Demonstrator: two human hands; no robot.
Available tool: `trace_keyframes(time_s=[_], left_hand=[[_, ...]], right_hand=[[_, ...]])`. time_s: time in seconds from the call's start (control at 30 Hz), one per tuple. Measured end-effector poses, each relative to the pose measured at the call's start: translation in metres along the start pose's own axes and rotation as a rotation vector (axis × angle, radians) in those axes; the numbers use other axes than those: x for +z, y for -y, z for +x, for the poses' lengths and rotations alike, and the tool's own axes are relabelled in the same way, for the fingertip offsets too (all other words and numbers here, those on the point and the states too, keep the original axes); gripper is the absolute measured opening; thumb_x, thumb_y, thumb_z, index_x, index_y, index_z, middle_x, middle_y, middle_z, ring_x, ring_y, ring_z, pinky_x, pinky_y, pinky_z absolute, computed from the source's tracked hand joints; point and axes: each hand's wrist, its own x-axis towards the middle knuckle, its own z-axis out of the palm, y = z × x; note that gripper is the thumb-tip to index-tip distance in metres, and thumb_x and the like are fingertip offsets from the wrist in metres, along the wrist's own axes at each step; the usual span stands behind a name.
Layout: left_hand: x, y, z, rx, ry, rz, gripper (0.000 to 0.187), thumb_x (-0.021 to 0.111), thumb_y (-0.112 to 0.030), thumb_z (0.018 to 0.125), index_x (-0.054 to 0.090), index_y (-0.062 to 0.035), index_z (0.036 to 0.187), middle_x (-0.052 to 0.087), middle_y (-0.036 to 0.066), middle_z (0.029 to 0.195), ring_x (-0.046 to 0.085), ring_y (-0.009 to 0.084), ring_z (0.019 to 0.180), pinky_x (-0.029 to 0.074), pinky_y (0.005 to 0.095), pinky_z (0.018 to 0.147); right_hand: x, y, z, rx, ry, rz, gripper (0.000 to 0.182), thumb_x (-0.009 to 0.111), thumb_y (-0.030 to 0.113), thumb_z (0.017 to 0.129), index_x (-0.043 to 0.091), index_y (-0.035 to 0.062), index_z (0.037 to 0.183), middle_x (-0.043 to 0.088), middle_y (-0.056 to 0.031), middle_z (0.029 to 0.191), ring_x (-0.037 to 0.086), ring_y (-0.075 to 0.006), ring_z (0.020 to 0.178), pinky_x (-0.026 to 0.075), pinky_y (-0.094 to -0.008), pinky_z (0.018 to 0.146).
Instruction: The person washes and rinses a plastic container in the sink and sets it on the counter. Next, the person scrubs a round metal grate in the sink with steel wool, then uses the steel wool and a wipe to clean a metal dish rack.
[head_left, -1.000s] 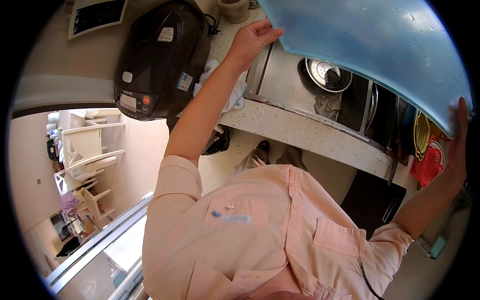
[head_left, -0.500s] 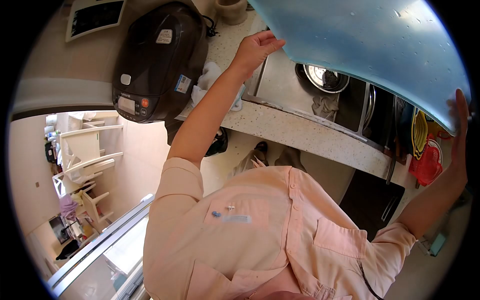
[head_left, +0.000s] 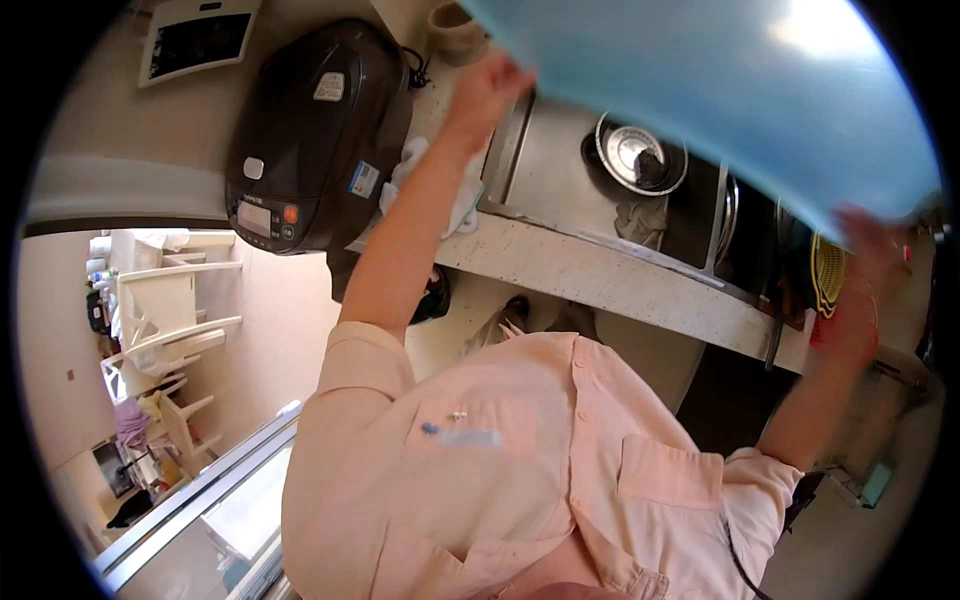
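A large blue plastic sheet, slightly see-through and glossy, spans the top right of the head view, tilted over the sink. My left hand is closed on its near left corner, the fingers blurred. At the sheet's right corner, my right hand grips the edge, also smeared by motion. Beneath the sheet, a shiny metal bowl with something dark inside sits in the sink. A grey-brown cloth lies in front of the bowl. The sheet's far side is out of view.
Left of the sink stands a dark rice cooker, with a white cloth on the counter beside it. A yellow basket and a red basket are at the right. The speckled counter edge runs before me.
Both hands have shifted with the blue sheet, the left up and slightly left, the right inward and down. More of the metal bowl shows, and the red basket is now partly covered by my right arm.
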Motion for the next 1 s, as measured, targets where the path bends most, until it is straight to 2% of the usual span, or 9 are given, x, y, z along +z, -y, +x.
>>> trace_keyframes(time_s=[0.07, 0.3, 0.4, 0.6, 0.63, 0.7, 0.9, 0.93, 1.0], left_hand=[[0.009, 0.056, -0.023, -0.391, -0.1, 0.094, 0.038, 0.066, -0.024, 0.081, 0.058, -0.0009, 0.109, 0.062, 0.005, 0.098, 0.054, 0.0122, 0.091, 0.042, 0.0257, 0.084], [0.006, -0.024, -0.017, 0.074, -0.026, -0.058, 0.046, 0.065, -0.023, 0.082, 0.051, -0.0011, 0.12, 0.057, 0.009, 0.112, 0.051, 0.0169, 0.105, 0.039, 0.0273, 0.091], [0.019, 0.049, -0.041, -0.448, -0.07, 0.248, 0.036, 0.061, -0.015, 0.084, 0.054, -0.0014, 0.116, 0.061, 0.005, 0.102, 0.054, 0.0116, 0.094, 0.04, 0.0245, 0.085], [0.01, 0.003, -0.02, 0.08, -0.089, -0.116, 0.043, 0.069, -0.02, 0.078, 0.055, -0.001, 0.114, 0.061, 0.007, 0.099, 0.055, 0.0134, 0.092, 0.042, 0.0262, 0.083], [0.011, 0.003, -0.018, 0.137, -0.117, -0.101, 0.042, 0.069, -0.02, 0.077, 0.056, -0.0008, 0.112, 0.061, 0.006, 0.099, 0.055, 0.013, 0.091, 0.042, 0.026, 0.082], [0.024, 0.034, -0.044, -0.419, -0.073, 0.384, 0.026, 0.065, -0.012, 0.08, 0.058, 0.0, 0.102, 0.062, 0.003, 0.091, 0.054, 0.0084, 0.084, 0.042, 0.0234, 0.078], [0.029, 0.006, -0.041, 0.246, -0.162, -0.158, 0.022, 0.06, -0.004, 0.083, 0.056, -0.002, 0.104, 0.058, 0.001, 0.094, 0.052, 0.0082, 0.085, 0.042, 0.023, 0.076], [0.015, 0.037, -0.025, 0.12, -0.057, -0.123, 0.028, 0.062, -0.008, 0.082, 0.056, -0.0005, 0.108, 0.059, 0.002, 0.098, 0.053, 0.0096, 0.089, 0.042, 0.0237, 0.079], [0.008, 0.066, -0.019, -0.161, -0.025, 0.276, 0.035, 0.062, -0.018, 0.085, 0.054, 0.0006, 0.113, 0.058, 0.004, 0.108, 0.053, 0.012, 0.096, 0.04, 0.0245, 0.083]], right_hand=[[0.032, -0.059, -0.009, 0.085, 0.213, -0.03, 0.014, 0.064, 0.005, 0.08, 0.051, -0.0005, 0.079, 0.057, -0.0082, 0.074, 0.053, -0.0153, 0.064, 0.047, -0.0307, 0.06], [0.003, -0.034, -0.028, 0.034, -0.058, 0.208, 0.014, 0.062, 0.014, 0.084, 0.053, 0.0053, 0.091, 0.057, -0.002, 0.079, 0.054, -0.0094, 0.068, 0.046, -0.0237, 0.066], [0.035, -0.087, -0.039, 0.209, 0.281, 0.123, 0.012, 0.062, 0.014, 0.084, 0.053, 0.0057, 0.087, 0.057, -0.0014, 0.08, 0.054, -0.0082, 0.072, 0.046, -0.0244, 0.068], [0.017, -0.029, -0.039, 0.017, -0.236, 0.249, 0.012, 0.061, 0.015, 0.085, 0.054, 0.0049, 0.086, 0.059, -0.0026, 0.075, 0.052, -0.0077, 0.064, 0.044, -0.0228, 0.064], [0.016, -0.05, -0.037, 0.039, -0.051, 0.116, 0.013, 0.062, 0.016, 0.085, 0.054, 0.0053, 0.084, 0.059, -0.002, 0.074, 0.049, -0.0069, 0.062, 0.041, -0.022, 0.061], [0.027, -0.096, -0.048, 0.082, 0.204, 0.0, 0.019, 0.064, 0.022, 0.084, 0.053, 0.006, 0.082, 0.057, -0.0003, 0.07, 0.042, -0.0052, 0.058, 0.033, -0.0201, 0.054], [0.017, -0.059, -0.085, 0.132, -0.136, 0.266, 0.014, 0.068, 0.013, 0.078, 0.057, 0.0038, 0.079, 0.057, 0.0011, 0.067, 0.051, -0.0066, 0.059, 0.039, -0.0218, 0.051], [0.018, -0.048, -0.082, 0.328, 0.079, -0.176, 0.019, 0.068, 0.016, 0.079, 0.054, 0.0039, 0.074, 0.055, -0.0003, 0.062, 0.048, -0.0066, 0.054, 0.038, -0.0222, 0.048], [0.033, -0.084, -0.082, 0.258, 0.053, 0.226, 0.023, 0.068, 0.019, 0.079, 0.051, 0.0046, 0.074, 0.055, -0.0005, 0.062, 0.05, -0.0054, 0.058, 0.039, -0.0208, 0.051]])
